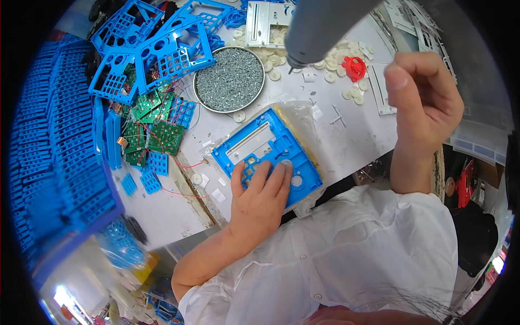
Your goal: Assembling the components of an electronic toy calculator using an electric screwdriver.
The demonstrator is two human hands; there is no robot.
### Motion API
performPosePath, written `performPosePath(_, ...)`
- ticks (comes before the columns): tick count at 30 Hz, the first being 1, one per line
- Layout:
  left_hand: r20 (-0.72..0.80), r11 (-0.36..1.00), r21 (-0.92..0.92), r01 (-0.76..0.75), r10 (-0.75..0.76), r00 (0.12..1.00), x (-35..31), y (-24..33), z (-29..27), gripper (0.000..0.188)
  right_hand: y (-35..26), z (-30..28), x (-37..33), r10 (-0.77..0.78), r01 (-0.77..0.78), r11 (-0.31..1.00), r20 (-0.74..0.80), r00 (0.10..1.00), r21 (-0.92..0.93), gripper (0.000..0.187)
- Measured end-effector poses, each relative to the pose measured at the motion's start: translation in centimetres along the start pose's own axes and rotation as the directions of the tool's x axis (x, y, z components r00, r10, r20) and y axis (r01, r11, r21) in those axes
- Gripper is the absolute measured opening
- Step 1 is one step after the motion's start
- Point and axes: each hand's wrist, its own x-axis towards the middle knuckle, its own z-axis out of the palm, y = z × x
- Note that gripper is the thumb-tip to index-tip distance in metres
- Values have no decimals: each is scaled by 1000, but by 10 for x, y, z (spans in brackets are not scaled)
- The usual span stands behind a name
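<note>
Looks partway: the blue rectangular plastic shell [307,167] is holding a pale round disc [296,181], but flat green circuit boards [166,137] are lying loose at upper left, so fitting's probably pending. Shell's lying mid-frame, hollow side facing up, long axis running upper left to lower right. Left hand [261,192]'s resting spread on it; right hand [428,103]'s hovering half-curled, seemingly empty, frame right.

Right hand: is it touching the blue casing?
No, the right hand is raised away from the blue casing, where the left hand rests.
</note>
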Motion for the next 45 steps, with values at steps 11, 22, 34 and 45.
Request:
performPosePath(11, -24, 999, -7, -52, 52, 998, -5, -6, 6, 49, 37, 51, 64, -306, 137, 806, 207, 929, 576, 71)
performPosePath(22, 0, 993, -122, 0, 0, 1000, -5, -3, 8, 57, 28, 63, 54, -229, 6, 763, 260, 938, 647, 17)
performPosePath(34, -296, 989, -149, -13, -32, 955, 32, -60, -8, 29, 34, 57, 54, -130, -34, 784, 217, 968, 620, 20)
performPosePath(45, -269, 978, 101, 182, -149, 951, 121, -158, 6, 8, 16, 41, 58, 119, -343, 853, 491, 863, 395, 41)
